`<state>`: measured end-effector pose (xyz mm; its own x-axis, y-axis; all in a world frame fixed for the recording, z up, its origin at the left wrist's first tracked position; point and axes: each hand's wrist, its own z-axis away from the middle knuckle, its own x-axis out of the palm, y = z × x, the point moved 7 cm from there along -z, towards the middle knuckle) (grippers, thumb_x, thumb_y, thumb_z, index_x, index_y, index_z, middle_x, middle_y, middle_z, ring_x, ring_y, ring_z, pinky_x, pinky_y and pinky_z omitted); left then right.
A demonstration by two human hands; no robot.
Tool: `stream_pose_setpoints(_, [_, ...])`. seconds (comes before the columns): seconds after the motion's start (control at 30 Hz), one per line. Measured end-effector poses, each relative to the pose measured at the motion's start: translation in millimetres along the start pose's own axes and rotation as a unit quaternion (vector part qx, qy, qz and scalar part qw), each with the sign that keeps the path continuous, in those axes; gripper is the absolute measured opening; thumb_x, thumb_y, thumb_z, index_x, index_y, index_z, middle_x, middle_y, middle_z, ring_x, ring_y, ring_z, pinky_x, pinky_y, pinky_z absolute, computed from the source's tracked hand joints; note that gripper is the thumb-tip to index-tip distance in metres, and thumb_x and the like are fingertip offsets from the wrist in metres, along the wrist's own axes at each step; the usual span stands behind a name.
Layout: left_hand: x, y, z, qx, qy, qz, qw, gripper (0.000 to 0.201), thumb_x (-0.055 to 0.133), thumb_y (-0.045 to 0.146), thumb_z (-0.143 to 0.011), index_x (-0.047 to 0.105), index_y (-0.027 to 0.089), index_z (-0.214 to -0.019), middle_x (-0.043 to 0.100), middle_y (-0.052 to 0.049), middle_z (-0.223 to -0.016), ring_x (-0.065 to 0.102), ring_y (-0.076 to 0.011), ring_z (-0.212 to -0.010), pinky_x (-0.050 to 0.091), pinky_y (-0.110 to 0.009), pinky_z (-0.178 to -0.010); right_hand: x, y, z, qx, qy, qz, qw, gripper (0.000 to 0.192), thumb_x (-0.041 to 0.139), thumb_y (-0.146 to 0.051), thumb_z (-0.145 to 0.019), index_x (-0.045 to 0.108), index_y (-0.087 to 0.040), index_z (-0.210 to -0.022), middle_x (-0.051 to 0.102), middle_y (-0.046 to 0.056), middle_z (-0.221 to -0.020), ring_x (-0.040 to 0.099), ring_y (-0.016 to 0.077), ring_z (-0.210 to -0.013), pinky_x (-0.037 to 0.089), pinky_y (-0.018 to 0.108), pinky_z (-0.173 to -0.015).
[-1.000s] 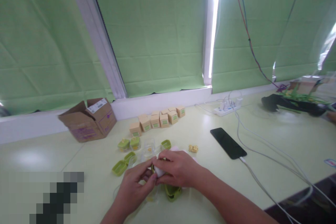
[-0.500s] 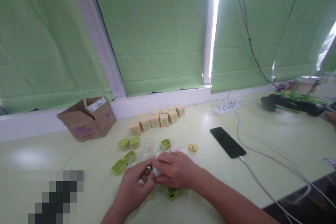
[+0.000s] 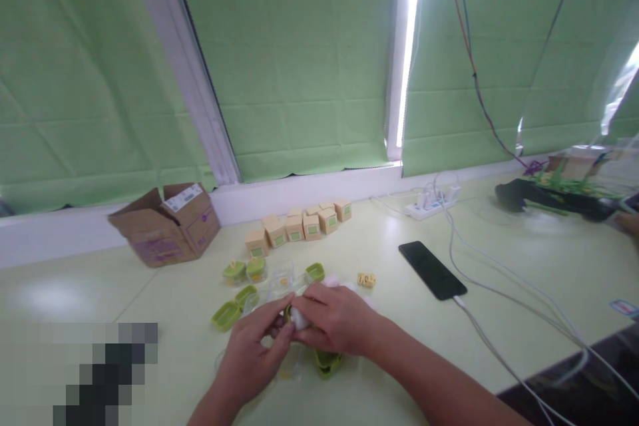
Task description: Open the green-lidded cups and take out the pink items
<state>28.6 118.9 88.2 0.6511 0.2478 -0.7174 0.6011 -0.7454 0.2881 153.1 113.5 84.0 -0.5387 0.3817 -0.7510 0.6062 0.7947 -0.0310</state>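
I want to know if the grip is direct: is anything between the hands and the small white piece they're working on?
Nothing visible. The left hand and right hand both pinch the white piece directly, above a green lid on the table.

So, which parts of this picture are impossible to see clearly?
- Head view: the small white soft piece is mostly covered by the right hand and left hand.
- The green plastic lid lies partly under the right wrist.
- Lower left corner: a pixelated patch hides the table there.
- Labels on the small tan cardboard boxes are too small to read.
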Motion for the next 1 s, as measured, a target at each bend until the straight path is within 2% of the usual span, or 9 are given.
stream_pose_setpoints(0.13, [1.2, 4.5, -0.4, 0.015, -0.021, 0.011, 1.0, 0.048, 0.055, 0.023, -0.081, 0.052, 0.017, -0.128, 0.066, -0.013, -0.118, 0.069, -0.0186, -0.084, 0.056, -0.03, -0.078, -1.9, 9.1, 1.5, 0.029, -0.02, -0.035, 0.999, 0.043, 0.045, -0.052, -0.09, 0.056, -0.014, -0.108, 0.059, 0.009, -0.093, 0.057, 0.0187, -0.079, 0.05, 0.029, -0.068])
stream_pose_setpoints(0.33, [3.2, 4.1, -2.2, 0.007, -0.003, 0.013, 1.0, 0.042, 0.058, 0.02, -0.076, 0.057, 0.018, -0.117, 0.071, -0.008, -0.101, 0.067, -0.0149, -0.07, 0.057, -0.027, -0.07, -1.1, 11.6, 2.4, 0.043, -0.016, -0.065, 0.997, 0.037, 0.052, -0.046, -0.087, 0.056, -0.015, -0.107, 0.06, 0.01, -0.095, 0.058, 0.0203, -0.087, 0.052, 0.031, -0.072])
stream_pose_setpoints(0.5, [3.3, -4.5, -0.2, -0.025, 0.006, 0.043, 0.999, 0.04, 0.061, 0.018, -0.074, 0.057, 0.019, -0.113, 0.069, -0.001, -0.084, 0.062, -0.0092, -0.056, 0.054, -0.021, -0.058, -6.8, 17.3, 3.6, 0.058, 0.028, -0.11, 0.992, 0.039, 0.058, -0.047, -0.083, 0.057, -0.017, -0.107, 0.061, 0.009, -0.099, 0.059, 0.02, -0.089, 0.051, 0.031, -0.074])
stream_pose_setpoints(0.6, [4.8, -12.1, 2.3, -0.05, 0.001, 0.058, 0.997, 0.042, 0.062, 0.018, -0.076, 0.054, 0.019, -0.117, 0.068, 0.0, -0.084, 0.062, -0.0085, -0.057, 0.055, -0.02, -0.058, -20.2, 31.1, 3.7, 0.103, 0.052, -0.156, 0.981, 0.039, 0.06, -0.043, -0.081, 0.057, -0.017, -0.111, 0.061, 0.009, -0.101, 0.059, 0.0185, -0.089, 0.05, 0.03, -0.075])
stream_pose_setpoints(0.67, [5.8, -14.3, 3.3, -0.055, -0.005, 0.058, 0.997, 0.042, 0.062, 0.02, -0.077, 0.053, 0.02, -0.118, 0.067, -0.002, -0.088, 0.062, -0.0089, -0.059, 0.055, -0.021, -0.059, -29.8, 46.7, 5.1, 0.167, 0.053, -0.166, 0.971, 0.042, 0.061, -0.037, -0.081, 0.055, -0.017, -0.117, 0.062, 0.008, -0.1, 0.058, 0.0175, -0.086, 0.049, 0.029, -0.074])
stream_pose_setpoints(0.73, [6.7, -14.0, 3.5, -0.053, -0.012, 0.047, 0.997, 0.042, 0.062, 0.021, -0.078, 0.053, 0.02, -0.119, 0.067, -0.002, -0.09, 0.062, -0.0093, -0.06, 0.055, -0.022, -0.061, -35.9, 63.3, 8.7, 0.232, 0.026, -0.151, 0.961, 0.038, 0.06, -0.035, -0.082, 0.057, -0.017, -0.116, 0.064, 0.006, -0.097, 0.058, 0.0164, -0.083, 0.046, 0.028, -0.073])
stream_pose_setpoints(0.8, [7.3, -12.7, 3.3, -0.052, -0.018, 0.033, 0.998, 0.043, 0.062, 0.021, -0.077, 0.052, 0.02, -0.119, 0.066, -0.002, -0.088, 0.061, -0.0093, -0.059, 0.055, -0.023, -0.061, -36.0, 75.4, 13.6, 0.254, -0.035, -0.117, 0.959, 0.026, 0.058, -0.037, -0.084, 0.065, -0.017, -0.099, 0.065, 0.005, -0.088, 0.058, 0.0156, -0.079, 0.043, 0.027, -0.072])
stream_pose_setpoints(0.9, [6.9, -10.5, 2.8, -0.051, -0.022, 0.021, 0.998, 0.044, 0.062, 0.021, -0.077, 0.052, 0.02, -0.12, 0.066, -0.001, -0.084, 0.06, -0.0094, -0.057, 0.055, -0.024, -0.061, -32.1, 98.1, 30.5, 0.311, -0.123, -0.05, 0.941, 0.031, 0.056, -0.046, -0.083, 0.067, -0.018, -0.086, 0.067, 0.005, -0.081, 0.059, 0.0167, -0.075, 0.04, 0.026, -0.067])
stream_pose_setpoints(1.0, [6.0, -8.9, 2.5, -0.049, -0.02, 0.011, 0.999, 0.043, 0.061, 0.022, -0.077, 0.053, 0.02, -0.119, 0.067, -0.001, -0.084, 0.059, -0.0093, -0.056, 0.055, -0.024, -0.06, -28.0, 119.1, 52.7, 0.374, -0.205, 0.006, 0.905, 0.036, 0.052, -0.049, -0.083, 0.068, -0.017, -0.082, 0.069, 0.007, -0.081, 0.062, 0.019, -0.076, 0.039, 0.027, -0.065])
